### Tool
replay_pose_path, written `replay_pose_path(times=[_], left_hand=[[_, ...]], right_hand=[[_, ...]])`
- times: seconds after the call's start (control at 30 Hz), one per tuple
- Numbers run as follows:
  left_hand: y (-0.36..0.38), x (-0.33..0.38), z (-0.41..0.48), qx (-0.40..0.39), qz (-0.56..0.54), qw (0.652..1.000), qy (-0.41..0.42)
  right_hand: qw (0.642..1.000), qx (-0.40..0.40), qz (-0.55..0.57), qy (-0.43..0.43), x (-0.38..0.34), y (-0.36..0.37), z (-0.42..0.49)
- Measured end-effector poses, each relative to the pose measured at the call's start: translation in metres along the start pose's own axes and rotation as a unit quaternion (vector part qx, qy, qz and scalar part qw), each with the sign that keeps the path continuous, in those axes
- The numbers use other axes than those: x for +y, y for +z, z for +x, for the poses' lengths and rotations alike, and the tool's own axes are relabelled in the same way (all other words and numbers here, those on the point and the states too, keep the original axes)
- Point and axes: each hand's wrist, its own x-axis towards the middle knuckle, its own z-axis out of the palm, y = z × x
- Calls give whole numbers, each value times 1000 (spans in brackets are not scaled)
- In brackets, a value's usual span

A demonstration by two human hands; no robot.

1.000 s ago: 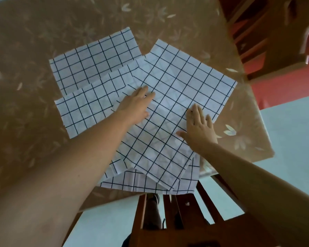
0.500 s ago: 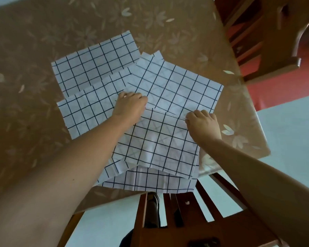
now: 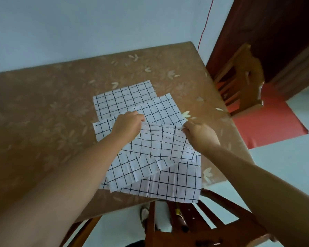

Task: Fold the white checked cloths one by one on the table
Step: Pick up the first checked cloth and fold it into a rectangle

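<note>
Several white checked cloths lie overlapping on the brown flowered table (image 3: 43, 107). The top cloth (image 3: 159, 145) is lifted off the pile at its far edge. My left hand (image 3: 128, 124) grips its far left corner and my right hand (image 3: 198, 134) pinches its far right corner. The cloth sags between them and its near part still rests on the pile. A flat cloth (image 3: 123, 98) lies furthest back, another (image 3: 161, 109) just beyond my hands, and one (image 3: 178, 182) hangs over the table's near edge.
A wooden chair (image 3: 194, 227) stands right below me at the table's near edge. Another wooden chair (image 3: 243, 77) stands at the table's right side, by a dark red door (image 3: 275, 32). The left half of the table is bare tablecloth.
Both hands went from lying flat on the top cloth to gripping its far corners and pulling that edge up and toward me. The camera tilted up, showing more wall.
</note>
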Motion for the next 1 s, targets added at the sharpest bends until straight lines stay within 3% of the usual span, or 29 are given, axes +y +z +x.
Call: replay_pose_path(times=[0.33,0.53,0.7,0.83,1.0], left_hand=[[-90,-9,-50,123,-35,992,-2],[-138,-6,-65,199,-41,978,38],[-167,3,-77,242,-54,963,102],[-194,17,-92,269,-73,951,136],[-227,15,-110,261,-138,944,148]], right_hand=[[1000,5,3,-16,-56,-67,-20],[995,-31,96,-14,-91,-94,-25],[949,-68,308,29,-122,-110,-24],[936,-85,339,31,-142,-112,-18],[896,-123,419,77,-164,-96,-4]])
